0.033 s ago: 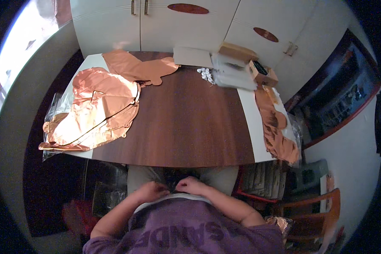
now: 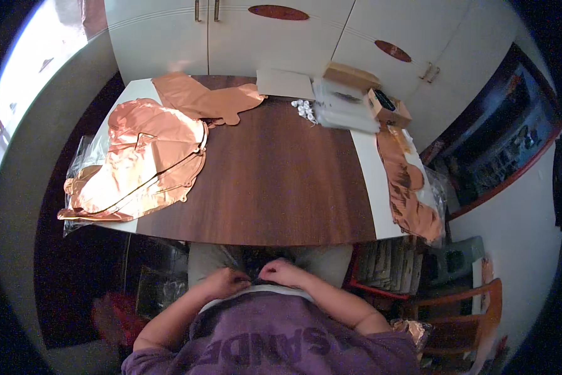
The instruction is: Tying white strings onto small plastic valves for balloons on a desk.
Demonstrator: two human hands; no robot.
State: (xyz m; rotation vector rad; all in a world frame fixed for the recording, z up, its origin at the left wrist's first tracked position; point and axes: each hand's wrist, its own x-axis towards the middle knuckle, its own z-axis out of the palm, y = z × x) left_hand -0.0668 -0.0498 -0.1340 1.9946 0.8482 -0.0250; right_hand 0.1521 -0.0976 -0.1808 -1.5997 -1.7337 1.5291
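Note:
My left hand and my right hand are close together at my waist, below the near edge of the table. The fingers of both are bent and drawn together, over the hem of my purple shirt. Something dark lies between the fingertips, too small and dim to name. Flat rose-gold foil balloons are piled at the table's left side. One more foil piece lies behind them, and another narrow foil balloon lies along the right edge. Neither hand touches these.
At the table's back are several small white rolls, a pale flat board, clear plastic bags and an open cardboard box. White cabinets stand behind. To my right are a wooden chair and a red-edged crate.

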